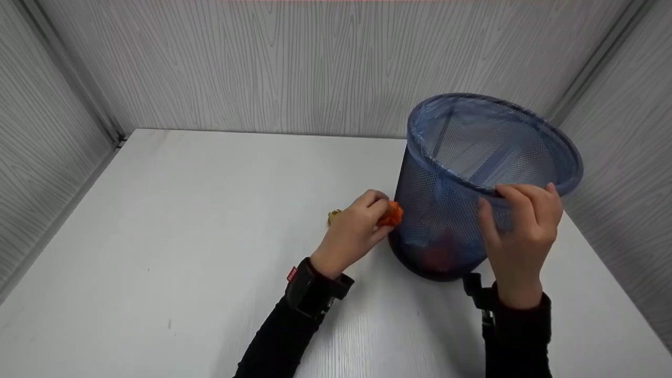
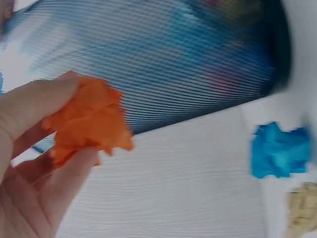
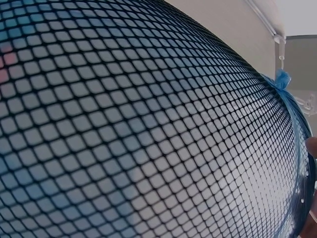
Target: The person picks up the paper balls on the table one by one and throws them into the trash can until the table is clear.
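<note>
My left hand (image 1: 353, 231) pinches a crumpled orange paper ball (image 2: 91, 121) between thumb and fingers, beside the mesh wastebasket. The wastebasket (image 1: 425, 205) is dark mesh with a blue bag liner folded over its rim, and it leans to the right. My right hand (image 1: 525, 231) grips the near rim, fingers over the edge and thumb on the outside. Through the mesh, blurred reddish paper (image 1: 440, 254) shows near the bottom. In the right wrist view the basket's mesh side (image 3: 148, 124) fills most of the picture, with only fingertips at the right edge.
A crumpled blue paper ball (image 2: 280, 150) and a tan one (image 2: 303, 208) lie on the white table (image 1: 184, 220) behind my left hand. Grey wood-grain panels (image 1: 273, 68) stand along the back and both sides.
</note>
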A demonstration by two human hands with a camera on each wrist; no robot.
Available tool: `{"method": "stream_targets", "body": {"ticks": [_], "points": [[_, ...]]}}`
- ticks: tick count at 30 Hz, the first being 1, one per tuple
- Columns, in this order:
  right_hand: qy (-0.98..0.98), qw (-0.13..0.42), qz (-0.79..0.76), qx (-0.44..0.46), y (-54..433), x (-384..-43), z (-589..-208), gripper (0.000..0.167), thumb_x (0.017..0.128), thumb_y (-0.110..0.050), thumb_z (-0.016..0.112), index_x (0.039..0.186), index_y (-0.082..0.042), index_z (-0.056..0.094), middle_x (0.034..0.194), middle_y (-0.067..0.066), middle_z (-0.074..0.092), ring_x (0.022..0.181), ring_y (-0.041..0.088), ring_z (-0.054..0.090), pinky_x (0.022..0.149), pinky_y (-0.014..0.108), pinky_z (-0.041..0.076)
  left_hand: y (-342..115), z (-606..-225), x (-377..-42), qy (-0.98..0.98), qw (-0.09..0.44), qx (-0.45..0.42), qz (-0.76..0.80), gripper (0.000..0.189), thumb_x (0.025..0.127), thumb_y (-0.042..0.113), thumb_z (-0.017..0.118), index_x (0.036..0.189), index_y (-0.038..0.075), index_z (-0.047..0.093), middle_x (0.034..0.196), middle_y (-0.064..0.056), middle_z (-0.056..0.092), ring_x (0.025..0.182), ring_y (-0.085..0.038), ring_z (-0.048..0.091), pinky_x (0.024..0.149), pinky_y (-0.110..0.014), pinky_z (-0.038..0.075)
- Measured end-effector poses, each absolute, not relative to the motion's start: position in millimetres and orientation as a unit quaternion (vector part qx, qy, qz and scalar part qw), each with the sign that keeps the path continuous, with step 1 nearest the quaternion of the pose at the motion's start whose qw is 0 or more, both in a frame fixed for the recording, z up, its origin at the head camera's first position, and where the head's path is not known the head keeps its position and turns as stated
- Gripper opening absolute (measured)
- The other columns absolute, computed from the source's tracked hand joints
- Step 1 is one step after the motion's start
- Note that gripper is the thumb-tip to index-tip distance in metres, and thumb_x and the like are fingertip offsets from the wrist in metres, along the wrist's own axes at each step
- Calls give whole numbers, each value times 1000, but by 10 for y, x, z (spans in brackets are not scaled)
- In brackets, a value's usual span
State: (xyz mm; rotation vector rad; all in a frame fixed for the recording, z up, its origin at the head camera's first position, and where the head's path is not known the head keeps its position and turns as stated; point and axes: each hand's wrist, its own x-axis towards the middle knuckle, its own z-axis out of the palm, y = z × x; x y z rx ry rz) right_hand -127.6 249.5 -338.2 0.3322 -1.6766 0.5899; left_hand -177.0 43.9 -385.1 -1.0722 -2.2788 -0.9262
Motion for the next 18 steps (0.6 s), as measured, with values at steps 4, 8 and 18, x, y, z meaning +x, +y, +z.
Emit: {"method": "stream_targets", "body": {"ticks": [4, 8, 18], "points": [[-727, 619, 259, 146, 2496, -1284, -3384, 28, 78, -22, 63, 81, 6, 61, 80, 20, 55, 78, 35, 49, 95, 48, 26, 483, -3664, -1648, -728, 332, -392, -453, 20, 75, 3, 68, 93, 0, 59, 105, -14, 51, 96, -18, 53, 80, -19, 42], [-728, 618, 259, 147, 2500, -1291, -3388, 28, 77, -22, 63, 81, 6, 61, 80, 20, 55, 78, 35, 49, 94, 49, 26, 601, -3492, -1591, -640, 383, -401, -532, 22, 77, 3, 67, 95, -4, 56, 108, -18, 49, 99, -21, 51, 81, -22, 43], [-740, 609, 247, 143, 2520, -1278, -3384, 30, 79, -24, 60, 83, 6, 61, 81, 21, 55, 79, 36, 49, 95, 48, 25, 1028, -3108, -1772, -642, 388, -432, -502, 31, 82, 8, 63, 105, -7, 51, 117, -22, 45, 110, -22, 46, 89, -18, 35]]}}
